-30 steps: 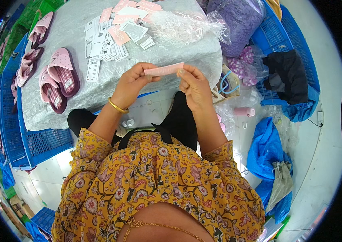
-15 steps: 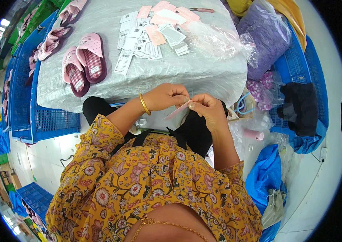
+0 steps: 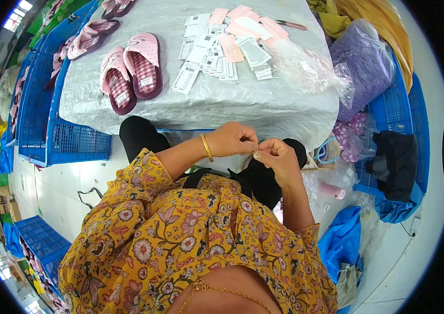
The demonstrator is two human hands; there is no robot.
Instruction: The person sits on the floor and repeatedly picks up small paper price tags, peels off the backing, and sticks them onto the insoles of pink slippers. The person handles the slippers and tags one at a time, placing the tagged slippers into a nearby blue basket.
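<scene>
Both hands meet over my lap, just in front of the table's near edge. My left hand (image 3: 233, 139), a gold bangle at its wrist, is closed in a pinch. Touching its fingertips, my right hand (image 3: 279, 158) pinches too, thumb against forefinger. Something thin and small seems to be between the fingertips, but I cannot make out what. On the table lie white printed labels (image 3: 187, 77) and pink tags (image 3: 231, 48) in a loose, overlapping pile. Left of them sits a pair of pink slippers (image 3: 144, 67) with checked insoles and dark red soles.
More slippers (image 3: 92, 37) lie at the table's far left. A clear plastic bag (image 3: 305, 63) and small snips (image 3: 291, 24) are right of the labels. Blue crates (image 3: 78, 141) flank the table, with a purple bundle (image 3: 363, 57) and black cloth (image 3: 395, 165) on the right.
A pink tag showed between my hands before; it no longer shows. My hands have drawn tightly together at the fingertips. The view has shifted, so the table appears farther right and higher.
</scene>
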